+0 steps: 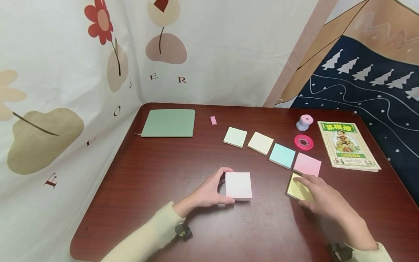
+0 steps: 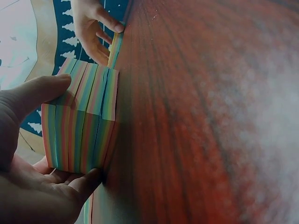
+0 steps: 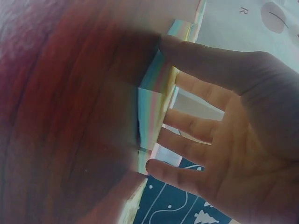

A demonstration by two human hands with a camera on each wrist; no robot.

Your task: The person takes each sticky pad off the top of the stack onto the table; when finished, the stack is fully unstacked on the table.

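My left hand (image 1: 212, 188) grips a thick stack of sticky notes (image 1: 238, 185) on the table, thumb on its near side and fingers on its far side. The stack's top is pale, and the left wrist view shows striped coloured edges on the sticky note stack (image 2: 77, 140). Over a yellow sticky note pad (image 1: 297, 189) at the right lies my right hand (image 1: 322, 196). Its fingers extend across the pad's top, and the thumb is at its near edge. In the right wrist view the right hand (image 3: 224, 121) has its fingers spread and fairly straight.
Beyond the yellow pad runs a slanting row of pads: pink (image 1: 307, 164), blue (image 1: 282, 155), cream (image 1: 260, 143) and pale green (image 1: 235, 137). Around them are a pink ring (image 1: 303, 142), a spool-shaped item (image 1: 304, 122), a book (image 1: 348, 145), a small pink block (image 1: 213, 120) and a green notebook (image 1: 168, 123).
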